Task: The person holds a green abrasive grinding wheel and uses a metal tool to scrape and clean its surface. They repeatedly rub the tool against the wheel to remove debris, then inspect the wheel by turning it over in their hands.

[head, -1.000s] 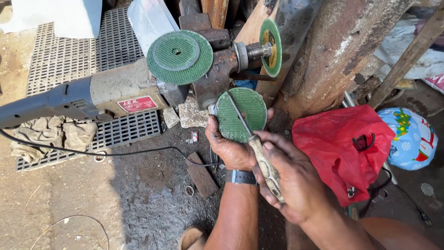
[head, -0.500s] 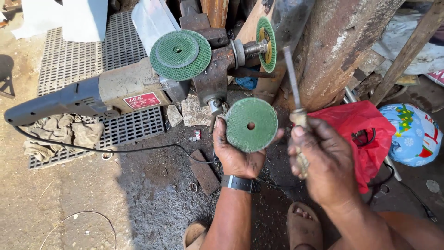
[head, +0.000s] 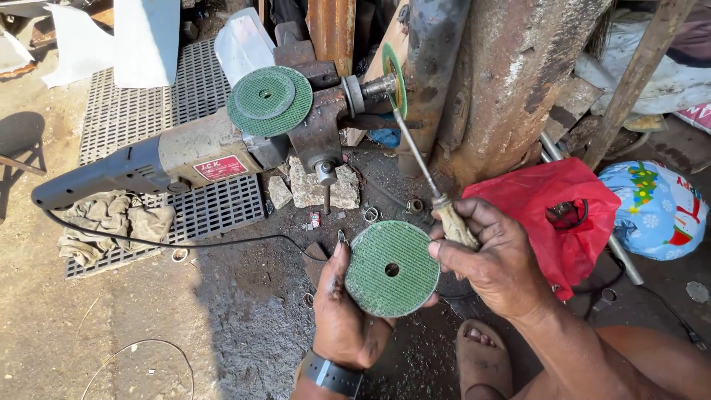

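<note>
We are seeing open ground to the left of our hands, while the red bag and rusty post are crowding the right. Our left hand is gripping a green ribbed disc with a centre hole; our right hand is clasping a screwdriver, its tip seemingly touching the grinder's spindle.

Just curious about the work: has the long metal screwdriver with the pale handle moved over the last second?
Yes. The screwdriver, held in the right hand, swung up off the loose green disc; its tip now reaches the disc mounted on the grinder's spindle.
</note>
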